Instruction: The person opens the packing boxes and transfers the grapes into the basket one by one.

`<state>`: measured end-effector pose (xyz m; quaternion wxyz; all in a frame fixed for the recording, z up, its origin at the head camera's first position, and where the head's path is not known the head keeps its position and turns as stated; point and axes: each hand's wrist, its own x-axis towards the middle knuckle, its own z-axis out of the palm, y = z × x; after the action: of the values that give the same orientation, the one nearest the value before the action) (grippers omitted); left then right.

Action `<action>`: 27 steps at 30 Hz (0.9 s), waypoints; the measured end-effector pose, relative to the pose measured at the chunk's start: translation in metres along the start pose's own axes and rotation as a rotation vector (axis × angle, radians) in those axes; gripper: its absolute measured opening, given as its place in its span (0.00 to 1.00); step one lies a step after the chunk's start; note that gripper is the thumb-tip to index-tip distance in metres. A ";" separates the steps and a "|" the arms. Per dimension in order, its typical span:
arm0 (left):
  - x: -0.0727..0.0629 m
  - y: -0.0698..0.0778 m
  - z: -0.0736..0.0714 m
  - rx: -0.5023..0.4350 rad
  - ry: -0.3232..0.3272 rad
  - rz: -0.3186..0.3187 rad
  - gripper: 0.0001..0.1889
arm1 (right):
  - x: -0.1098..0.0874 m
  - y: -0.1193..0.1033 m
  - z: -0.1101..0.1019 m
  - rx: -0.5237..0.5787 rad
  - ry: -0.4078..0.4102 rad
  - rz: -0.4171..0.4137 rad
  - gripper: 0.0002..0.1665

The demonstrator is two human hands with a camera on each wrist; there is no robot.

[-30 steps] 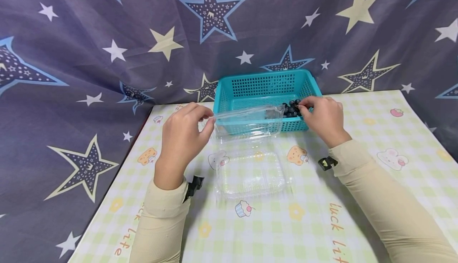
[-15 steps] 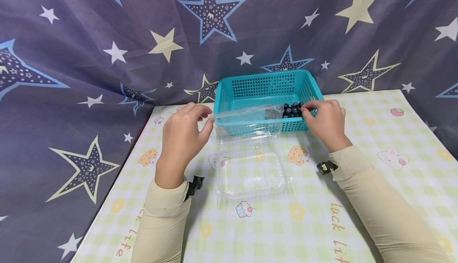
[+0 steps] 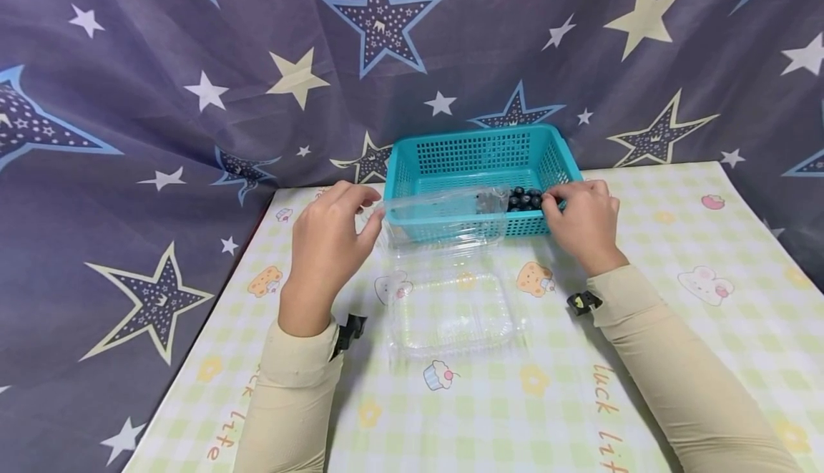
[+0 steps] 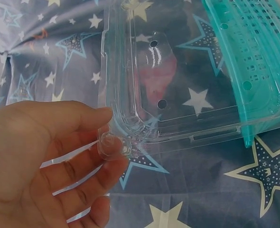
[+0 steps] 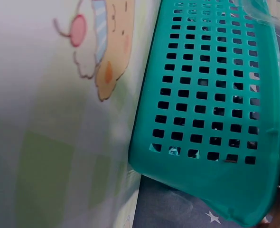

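My left hand [image 3: 331, 240] pinches a corner of the raised lid [image 3: 444, 219] of a clear plastic clamshell box. Its hollow base [image 3: 450, 315] lies on the table in front. In the left wrist view thumb and fingers meet at the corner tab of the lid [image 4: 161, 128]. My right hand [image 3: 582, 219] reaches over the right end of a teal plastic basket [image 3: 483, 147], thumb and forefinger together at dark grapes [image 3: 524, 200]. The lid overlaps part of the grapes. In the right wrist view the basket wall [image 5: 201, 109] hides most of that hand.
The basket stands at the back of the table, close to a star-printed curtain [image 3: 257, 44]. A checked tablecloth [image 3: 502, 423] with cartoon prints covers the table. Through the lid, the basket's front left wall shows.
The right hand has shifted slightly right and down, and the grapes have sunk lower in the basket. The left hand and the lid stay almost where they were.
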<state>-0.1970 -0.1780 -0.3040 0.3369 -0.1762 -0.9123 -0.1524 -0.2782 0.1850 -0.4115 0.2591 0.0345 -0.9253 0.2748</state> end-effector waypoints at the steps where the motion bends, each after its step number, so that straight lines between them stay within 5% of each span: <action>1: 0.000 0.000 0.000 0.001 -0.001 -0.001 0.07 | 0.000 0.001 0.001 -0.010 0.001 -0.006 0.20; 27: 0.001 -0.007 0.010 0.030 -0.064 -0.038 0.09 | -0.002 0.000 0.001 -0.132 -0.030 -0.038 0.32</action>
<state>-0.2063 -0.1798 -0.3111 0.3071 -0.1586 -0.9280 -0.1395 -0.2767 0.1845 -0.4132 0.2523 0.0390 -0.9443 0.2078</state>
